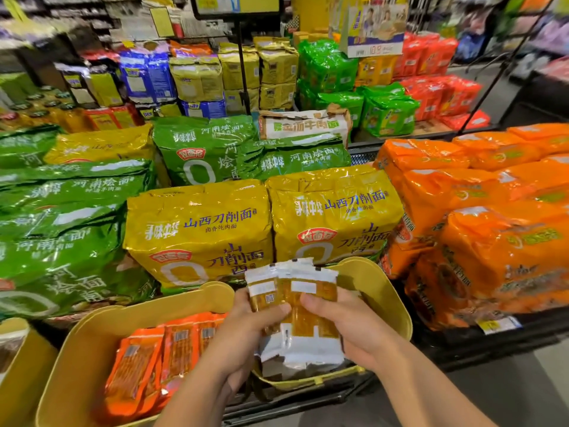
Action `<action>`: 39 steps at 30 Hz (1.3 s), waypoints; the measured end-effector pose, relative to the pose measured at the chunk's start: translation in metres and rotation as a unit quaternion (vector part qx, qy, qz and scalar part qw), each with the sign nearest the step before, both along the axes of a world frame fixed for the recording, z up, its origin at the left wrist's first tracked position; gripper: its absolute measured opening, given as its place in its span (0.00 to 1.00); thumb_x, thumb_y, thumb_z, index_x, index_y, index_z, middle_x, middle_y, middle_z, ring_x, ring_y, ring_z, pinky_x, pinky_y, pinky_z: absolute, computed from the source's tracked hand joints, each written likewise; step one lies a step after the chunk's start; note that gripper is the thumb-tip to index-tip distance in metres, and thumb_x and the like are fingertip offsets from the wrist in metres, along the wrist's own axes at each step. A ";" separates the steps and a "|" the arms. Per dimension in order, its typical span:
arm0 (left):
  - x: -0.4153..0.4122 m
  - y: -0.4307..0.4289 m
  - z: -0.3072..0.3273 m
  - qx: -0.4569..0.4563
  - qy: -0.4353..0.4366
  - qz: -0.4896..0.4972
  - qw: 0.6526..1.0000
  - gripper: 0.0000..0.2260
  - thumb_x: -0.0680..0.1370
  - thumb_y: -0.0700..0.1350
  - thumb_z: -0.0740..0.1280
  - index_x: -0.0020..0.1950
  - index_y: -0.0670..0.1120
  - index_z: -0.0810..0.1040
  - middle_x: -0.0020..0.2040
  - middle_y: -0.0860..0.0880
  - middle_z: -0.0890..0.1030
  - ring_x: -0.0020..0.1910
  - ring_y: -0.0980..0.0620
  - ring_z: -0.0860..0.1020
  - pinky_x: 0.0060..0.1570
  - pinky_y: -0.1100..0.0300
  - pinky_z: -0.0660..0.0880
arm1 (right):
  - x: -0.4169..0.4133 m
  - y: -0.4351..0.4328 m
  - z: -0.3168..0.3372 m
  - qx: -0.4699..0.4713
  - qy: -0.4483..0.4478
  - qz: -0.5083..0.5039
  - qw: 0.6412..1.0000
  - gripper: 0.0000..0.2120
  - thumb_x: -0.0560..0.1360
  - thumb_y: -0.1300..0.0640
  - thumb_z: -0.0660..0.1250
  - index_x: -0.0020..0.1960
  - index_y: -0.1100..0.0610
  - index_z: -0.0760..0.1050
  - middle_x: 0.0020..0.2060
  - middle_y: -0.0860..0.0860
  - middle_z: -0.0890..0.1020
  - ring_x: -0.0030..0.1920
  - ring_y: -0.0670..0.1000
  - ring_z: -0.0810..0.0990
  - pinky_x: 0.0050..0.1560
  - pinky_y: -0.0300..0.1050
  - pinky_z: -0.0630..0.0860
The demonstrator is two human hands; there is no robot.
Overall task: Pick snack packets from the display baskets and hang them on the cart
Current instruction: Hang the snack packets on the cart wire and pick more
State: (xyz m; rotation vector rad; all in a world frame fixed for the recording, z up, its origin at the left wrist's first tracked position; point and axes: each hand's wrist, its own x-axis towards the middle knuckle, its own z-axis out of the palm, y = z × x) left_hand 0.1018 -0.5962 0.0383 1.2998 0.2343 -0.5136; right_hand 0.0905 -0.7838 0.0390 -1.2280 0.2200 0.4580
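Observation:
A bunch of small yellow-and-white snack packets (303, 291) is held upright between both hands, above the right yellow basket (388, 291). My left hand (249, 328) grips the bunch from the left, thumb across its front. From the right, my right hand (345, 325) grips it, thumb on the front and fingers behind. The left yellow basket (89, 343) holds orange snack packets (147, 362) lying in a row. More white-edged packets (295, 365) lie in the right basket below the bunch. No cart is in view.
Behind the baskets stand big noodle multipacks: yellow (200, 229), green (61, 217) on the left, orange (480, 229) on the right. Further shelves carry several more coloured packs. A black sign pole (243, 69) rises mid-back. Another yellow basket (18, 365) is at far left.

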 end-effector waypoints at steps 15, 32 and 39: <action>0.010 0.030 0.004 0.031 -0.051 0.045 0.997 0.33 0.62 0.39 0.79 0.64 0.50 0.73 0.53 0.48 0.87 0.50 0.47 0.86 0.42 0.51 0.81 | 0.006 -0.004 0.001 0.056 0.011 -0.040 0.998 0.27 0.73 0.62 0.74 0.70 0.56 0.73 0.61 0.61 0.82 0.61 0.65 0.81 0.63 0.71 0.74; 0.009 0.011 0.008 0.032 -0.064 0.094 0.993 0.30 0.64 0.41 0.79 0.64 0.49 0.74 0.51 0.50 0.87 0.48 0.50 0.86 0.35 0.61 0.81 | 0.020 -0.013 0.011 0.001 0.011 0.052 0.999 0.21 0.77 0.65 0.69 0.69 0.56 0.74 0.60 0.59 0.83 0.60 0.62 0.83 0.59 0.63 0.79; 0.012 0.030 0.004 0.021 -0.087 0.188 0.978 0.23 0.69 0.42 0.75 0.63 0.43 0.78 0.52 0.43 0.87 0.50 0.44 0.86 0.41 0.56 0.82 | 0.026 -0.042 0.009 -0.090 0.046 0.002 0.995 0.19 0.72 0.64 0.73 0.62 0.55 0.79 0.53 0.57 0.86 0.54 0.60 0.86 0.60 0.65 0.78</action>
